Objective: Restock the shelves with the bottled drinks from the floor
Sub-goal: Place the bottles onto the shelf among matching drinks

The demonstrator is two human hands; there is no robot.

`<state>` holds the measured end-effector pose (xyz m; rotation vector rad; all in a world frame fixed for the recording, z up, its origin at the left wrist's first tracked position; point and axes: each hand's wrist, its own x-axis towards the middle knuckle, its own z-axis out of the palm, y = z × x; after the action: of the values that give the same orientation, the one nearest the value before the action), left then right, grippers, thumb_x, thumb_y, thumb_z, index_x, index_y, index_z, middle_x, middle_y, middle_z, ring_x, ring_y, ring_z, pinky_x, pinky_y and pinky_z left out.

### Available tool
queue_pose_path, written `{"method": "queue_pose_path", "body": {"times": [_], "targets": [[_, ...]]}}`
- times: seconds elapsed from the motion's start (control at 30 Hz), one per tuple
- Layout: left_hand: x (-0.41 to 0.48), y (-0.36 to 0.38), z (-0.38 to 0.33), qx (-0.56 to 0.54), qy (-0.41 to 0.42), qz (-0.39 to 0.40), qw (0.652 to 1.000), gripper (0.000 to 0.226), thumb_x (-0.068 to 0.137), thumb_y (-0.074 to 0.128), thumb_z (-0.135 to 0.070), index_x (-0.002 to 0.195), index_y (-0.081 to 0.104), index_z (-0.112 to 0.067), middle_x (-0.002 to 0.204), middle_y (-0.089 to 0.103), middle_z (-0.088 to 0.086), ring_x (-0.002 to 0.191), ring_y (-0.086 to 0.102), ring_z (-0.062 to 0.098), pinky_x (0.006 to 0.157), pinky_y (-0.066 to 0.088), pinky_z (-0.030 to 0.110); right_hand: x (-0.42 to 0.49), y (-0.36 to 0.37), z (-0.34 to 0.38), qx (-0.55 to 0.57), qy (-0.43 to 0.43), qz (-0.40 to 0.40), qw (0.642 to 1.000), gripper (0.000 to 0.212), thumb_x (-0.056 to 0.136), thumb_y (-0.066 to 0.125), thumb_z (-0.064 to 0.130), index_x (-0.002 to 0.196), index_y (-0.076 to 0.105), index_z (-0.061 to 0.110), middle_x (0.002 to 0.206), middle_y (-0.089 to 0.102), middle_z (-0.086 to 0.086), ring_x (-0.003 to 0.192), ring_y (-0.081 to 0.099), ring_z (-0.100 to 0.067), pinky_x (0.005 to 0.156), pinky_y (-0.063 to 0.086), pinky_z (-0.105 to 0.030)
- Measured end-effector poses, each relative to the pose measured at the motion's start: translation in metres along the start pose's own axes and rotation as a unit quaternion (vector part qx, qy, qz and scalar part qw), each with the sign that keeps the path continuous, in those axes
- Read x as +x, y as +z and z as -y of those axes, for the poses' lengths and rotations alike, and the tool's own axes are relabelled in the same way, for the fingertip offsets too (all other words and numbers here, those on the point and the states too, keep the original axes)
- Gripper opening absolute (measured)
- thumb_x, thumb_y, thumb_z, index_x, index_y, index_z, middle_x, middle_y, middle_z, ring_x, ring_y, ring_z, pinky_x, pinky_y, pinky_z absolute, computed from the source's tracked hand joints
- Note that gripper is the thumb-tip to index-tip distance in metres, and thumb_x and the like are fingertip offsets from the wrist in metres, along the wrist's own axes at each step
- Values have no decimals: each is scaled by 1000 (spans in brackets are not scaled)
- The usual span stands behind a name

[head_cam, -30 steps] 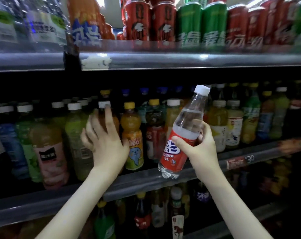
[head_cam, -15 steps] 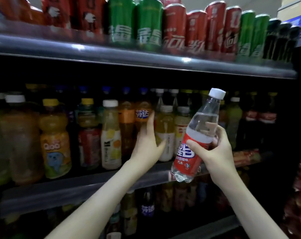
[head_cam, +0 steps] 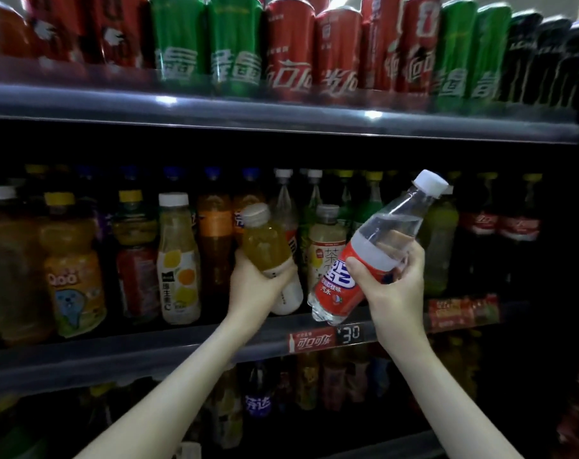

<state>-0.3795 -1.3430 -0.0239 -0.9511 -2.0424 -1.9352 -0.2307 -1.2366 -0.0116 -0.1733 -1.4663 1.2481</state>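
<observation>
Red-labelled clear bottle (head_cam: 372, 250), tilted at the middle shelf (head_cam: 148, 354) front edge, right hand (head_cam: 394, 289) fingers wrapped round its labelled waist; judged near-full, weighty, stiff, slick, so hold there; left hand (head_cam: 253, 289) grips a yellow bottle (head_cam: 264, 241).

clear bottle (head_cam: 374, 256) red-labelled, white-capped, yellow bottle (head_cam: 268, 250), green, red cans (head_cam: 289, 48)

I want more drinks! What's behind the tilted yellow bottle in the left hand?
Behind the yellow bottle in the left hand stands a clear white-capped bottle. Its lower part is covered; farther back is too dark to tell.
</observation>
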Motion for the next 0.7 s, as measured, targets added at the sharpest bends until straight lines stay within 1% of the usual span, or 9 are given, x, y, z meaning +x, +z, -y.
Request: {"method": "queue_pose_path", "body": {"times": [0.07,0.17,0.23,0.33,0.43,0.47,0.57,0.63,0.7], "targets": [[-11,-15,-3,-26,4,-36,999,62,71,84,-28,116,41,-27,102,58,-18,90,55,-9,70,41,6,-1,10,-4,-2,-17,0,1000,67,76,78,12,132,42,17,120,56,6,106,58,-1,89,51,-20],[-20,-36,-11,-39,27,-64,997,70,69,84,-28,126,44,-25,109,60,-17,95,57,-11,72,43,2,3,31,-10,-14,-23,11,1000,68,73,80,16,130,42,19,122,54,5,108,55,1,89,48,-15],[-22,-48,-17,-27,50,-66,996,69,69,84,-26,125,44,-26,110,60,-18,95,56,-15,73,42,-1,8,46,-17,-26,-12,19,999,68,73,82,17,127,42,25,124,51,5,110,54,1,90,48,-15],[-23,-63,-22,-3,53,-58,997,66,68,85,-23,121,45,-29,104,59,-21,89,54,-21,70,41,-2,15,70,-32,-80,-12,22,997,70,71,85,23,124,39,29,125,46,6,115,49,-4,95,45,-19],[-24,-72,-20,-4,33,-47,998,62,67,85,-25,115,48,-35,102,61,-21,87,55,-21,69,42,-1,19,88,-40,-162,-8,29,986,73,72,83,28,131,41,19,123,44,5,109,42,1,87,38,-8],[-23,-74,-20,-6,24,-43,999,60,67,85,-26,115,49,-33,101,62,-21,86,56,-21,68,43,-1,22,92,-42,-184,-4,33,982,74,73,82,28,133,41,15,125,44,2,111,42,-3,86,36,-9],[-19,-78,-18,-18,-2,-22,1000,57,69,85,-27,116,53,-30,102,64,-20,86,58,-17,66,46,3,32,100,-45,-244,3,74,967,76,77,79,28,138,37,10,134,44,-8,123,47,-21,91,37,-21],[-18,-80,-15,-17,-9,-9,1000,53,69,84,-29,111,53,-34,102,65,-20,87,59,-16,66,47,7,34,103,-48,-272,1,112,956,80,79,77,25,143,31,11,139,43,-10,125,47,-24,93,40,-25],[-17,-81,-14,-13,-13,-2,1000,51,68,84,-29,107,52,-38,101,65,-20,86,59,-16,69,46,10,31,103,-55,-283,-2,145,948,90,81,75,21,149,18,12,145,38,-11,130,44,-25,100,41,-32]]}}
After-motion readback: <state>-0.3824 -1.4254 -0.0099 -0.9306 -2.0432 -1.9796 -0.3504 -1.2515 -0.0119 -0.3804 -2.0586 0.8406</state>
